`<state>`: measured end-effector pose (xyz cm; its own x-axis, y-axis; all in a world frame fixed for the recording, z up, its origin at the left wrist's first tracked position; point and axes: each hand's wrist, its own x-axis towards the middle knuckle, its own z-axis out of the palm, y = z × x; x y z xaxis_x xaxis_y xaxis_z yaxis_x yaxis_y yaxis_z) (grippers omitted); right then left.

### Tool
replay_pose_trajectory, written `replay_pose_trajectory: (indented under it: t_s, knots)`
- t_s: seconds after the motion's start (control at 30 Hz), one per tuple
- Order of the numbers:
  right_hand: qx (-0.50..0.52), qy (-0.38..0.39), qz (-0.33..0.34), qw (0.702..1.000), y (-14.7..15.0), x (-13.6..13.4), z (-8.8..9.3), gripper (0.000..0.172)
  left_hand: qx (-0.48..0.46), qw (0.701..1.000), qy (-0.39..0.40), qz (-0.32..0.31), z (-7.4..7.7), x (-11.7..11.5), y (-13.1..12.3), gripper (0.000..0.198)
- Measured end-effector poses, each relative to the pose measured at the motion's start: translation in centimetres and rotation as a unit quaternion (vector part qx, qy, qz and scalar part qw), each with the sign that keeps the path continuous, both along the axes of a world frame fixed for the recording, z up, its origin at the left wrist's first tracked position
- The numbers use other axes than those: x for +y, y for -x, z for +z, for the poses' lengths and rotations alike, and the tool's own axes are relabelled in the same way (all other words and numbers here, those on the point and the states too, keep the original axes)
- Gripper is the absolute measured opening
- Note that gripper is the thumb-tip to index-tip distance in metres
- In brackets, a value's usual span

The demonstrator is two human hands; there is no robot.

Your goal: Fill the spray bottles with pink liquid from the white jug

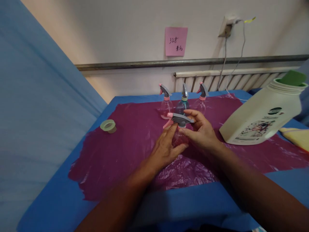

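While the left hand [165, 146] curls around the clear body of a trigger spray bottle [180, 138] near the centre of the frame, the right hand [201, 129] grips its top from the right, thumb at the pink collar and fingers bent about the back of the grey trigger head [181, 118]. The bottle stands roughly upright, its pink nozzle facing left; whether its base touches the purple plastic sheet [130, 154] cannot be told. Just behind, at upper centre, three more spray bottles stand in a row: a clear one [166, 108] at left, a teal one [183, 104] in the middle, and another clear one [201, 104] at right, partly hidden by the right hand. A translucent greenish cup [107, 125] sits at centre left, well apart from the hands. On the right of the frame, a large cream plastic jug [256, 119] bears a printed label, with something green [293, 78] in its mouth.
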<state>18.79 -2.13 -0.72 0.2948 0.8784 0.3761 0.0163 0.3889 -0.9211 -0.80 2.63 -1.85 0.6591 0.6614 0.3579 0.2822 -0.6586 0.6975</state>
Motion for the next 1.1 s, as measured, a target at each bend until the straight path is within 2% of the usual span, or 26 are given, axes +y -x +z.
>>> replay_pose_trajectory:
  t_s: [0.13, 0.37, 0.77, 0.97, 1.1]
  knots:
    - [-0.027, -0.012, -0.009, 1.000, -0.1, 0.0, -0.4, 0.071, -0.013, 1.000, -0.002, -0.007, -0.1, 0.0, 0.0, 0.089]
    - [-0.013, 0.002, 0.077, 0.997, -0.1, -0.8, -0.4, 0.076, -0.010, 1.000, 0.021, -0.003, 0.4, 0.2, -0.1, 0.095]
    - [0.039, 0.004, 0.053, 0.998, 0.3, -0.7, 0.6, 0.061, -0.014, 0.995, 0.097, 0.014, 1.5, -0.6, -0.2, 0.092]
    - [0.000, -0.019, 0.019, 1.000, 0.2, -0.5, 0.1, 0.056, 0.001, 0.995, 0.096, 0.024, 1.7, -0.6, -0.3, 0.072]
    - [-0.049, -0.035, -0.016, 0.998, 0.0, -0.3, -0.2, 0.052, 0.005, 0.996, 0.084, 0.024, 1.4, -0.5, -0.3, 0.074]
